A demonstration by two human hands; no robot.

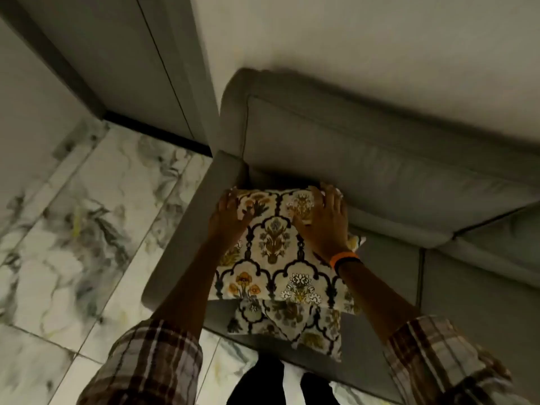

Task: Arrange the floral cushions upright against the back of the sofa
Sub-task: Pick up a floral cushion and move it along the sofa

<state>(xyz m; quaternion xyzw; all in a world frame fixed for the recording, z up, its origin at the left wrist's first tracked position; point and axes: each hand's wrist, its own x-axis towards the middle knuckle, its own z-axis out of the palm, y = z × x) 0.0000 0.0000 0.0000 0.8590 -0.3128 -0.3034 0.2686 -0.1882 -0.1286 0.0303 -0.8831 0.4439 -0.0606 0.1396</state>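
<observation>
A cream floral cushion [274,252] with dark arch outlines lies on the grey sofa's seat at its left end, its far edge near the backrest [365,153]. My left hand [230,214] grips its far left corner and my right hand [324,217] grips its far right corner. A second floral cushion [292,325] lies flat beneath it, sticking out toward the seat's front edge. Both forearms reach over the cushions.
The sofa's left armrest [187,238] runs beside the cushions. White marble-patterned floor tiles [87,214] lie to the left. A plain wall stands behind the sofa, with grey cabinet panels [117,62] at upper left. More grey seat cushion [482,276] extends to the right.
</observation>
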